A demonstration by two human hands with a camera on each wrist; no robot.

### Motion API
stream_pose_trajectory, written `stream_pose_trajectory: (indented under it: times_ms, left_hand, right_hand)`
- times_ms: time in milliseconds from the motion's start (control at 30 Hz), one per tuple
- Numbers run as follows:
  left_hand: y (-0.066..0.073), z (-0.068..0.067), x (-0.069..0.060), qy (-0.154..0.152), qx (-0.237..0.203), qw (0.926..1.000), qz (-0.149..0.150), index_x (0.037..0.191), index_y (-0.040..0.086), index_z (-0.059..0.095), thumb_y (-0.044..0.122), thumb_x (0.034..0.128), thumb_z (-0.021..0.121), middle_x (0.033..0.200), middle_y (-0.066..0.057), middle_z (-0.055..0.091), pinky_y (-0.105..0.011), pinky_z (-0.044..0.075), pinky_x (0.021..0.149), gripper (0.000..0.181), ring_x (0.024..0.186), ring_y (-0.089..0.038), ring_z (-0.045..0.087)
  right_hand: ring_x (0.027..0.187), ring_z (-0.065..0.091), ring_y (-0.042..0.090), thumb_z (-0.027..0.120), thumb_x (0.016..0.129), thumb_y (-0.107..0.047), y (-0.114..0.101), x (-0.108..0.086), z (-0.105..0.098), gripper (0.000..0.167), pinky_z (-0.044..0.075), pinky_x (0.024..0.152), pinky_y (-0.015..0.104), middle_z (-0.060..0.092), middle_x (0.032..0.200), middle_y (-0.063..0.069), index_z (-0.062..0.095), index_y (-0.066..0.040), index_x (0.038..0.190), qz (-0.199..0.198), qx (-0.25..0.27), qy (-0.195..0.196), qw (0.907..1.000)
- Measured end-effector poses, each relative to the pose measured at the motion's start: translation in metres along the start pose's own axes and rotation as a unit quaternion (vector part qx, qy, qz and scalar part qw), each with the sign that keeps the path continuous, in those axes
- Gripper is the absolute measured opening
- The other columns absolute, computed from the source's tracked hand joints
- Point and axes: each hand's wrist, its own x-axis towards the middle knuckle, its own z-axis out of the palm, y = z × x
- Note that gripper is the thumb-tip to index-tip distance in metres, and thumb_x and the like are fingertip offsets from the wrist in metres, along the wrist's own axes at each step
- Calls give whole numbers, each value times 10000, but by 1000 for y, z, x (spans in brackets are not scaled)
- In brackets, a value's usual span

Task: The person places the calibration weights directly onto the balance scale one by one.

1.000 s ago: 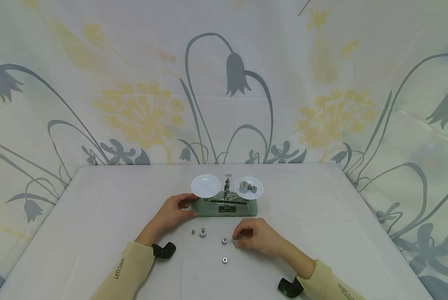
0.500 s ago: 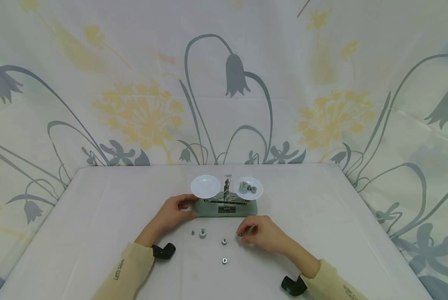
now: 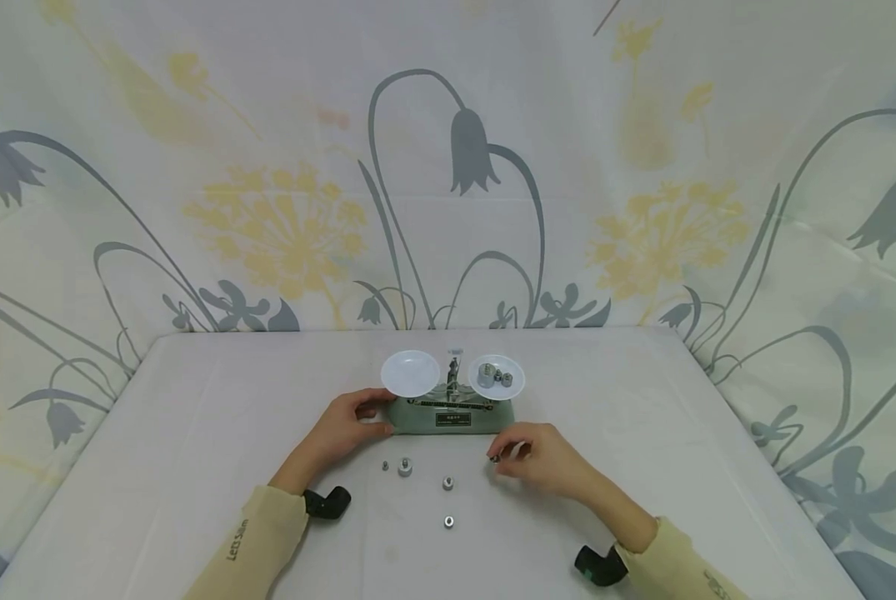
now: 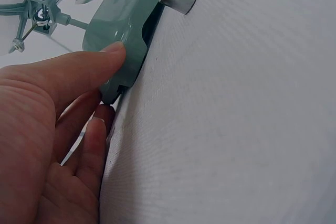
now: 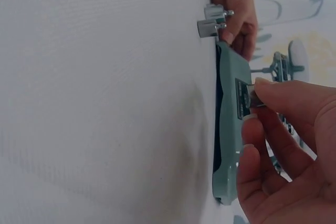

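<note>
A green balance scale [image 3: 453, 422] stands on the table, with a white pan at each side. My left hand [image 3: 350, 423] holds the left end of its base; the thumb [image 4: 105, 66] lies on the green body and the fingers are around the end. My right hand [image 3: 545, 458] pinches a small metal weight [image 5: 254, 96] between thumb and fingertips, just in front of the base's right end. Several metal weights [image 3: 487, 375] sit in the right pan [image 3: 517, 385]. The left pan [image 3: 411, 373] bears nothing visible.
In front of the scale, more metal weights stand on the white cloth: a tiny one [image 3: 385, 466], a larger one [image 3: 405, 467], and two more toward the middle, one [image 3: 448, 483] behind the other [image 3: 449, 522]. A patterned curtain [image 3: 448, 250] rises behind the table.
My right hand has lifted the small weight from its spot beside the middle weight and carried it right and toward the scale. The left hand has stayed on the base.
</note>
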Motion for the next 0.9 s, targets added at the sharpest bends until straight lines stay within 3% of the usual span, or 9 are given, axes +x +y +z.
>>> stream_pose_trajectory:
  times_ms: [233, 900]
  left_hand:
    - [0, 0, 0, -14, 30, 10000, 19, 1288, 22, 628, 81, 830, 795, 1311, -107, 619, -401, 466, 1022, 491, 1253, -285, 539]
    - [5, 0, -1, -22, 78, 10000, -34, 1293, 7, 619, 60, 830, 788, 1317, -113, 614, -381, 467, 1023, 496, 1269, -290, 529]
  right_hand:
    - [845, 626, 136, 788, 817, -22, -4, -3, -12, 160, 529, 712, 277, 693, 916, -27, 746, -83, 959, 5, 30, 35, 10000]
    - [858, 647, 136, 774, 844, -26, -16, 3, -46, 161, 560, 780, 296, 686, 935, -56, 730, -67, 993, -230, -100, 212, 9995]
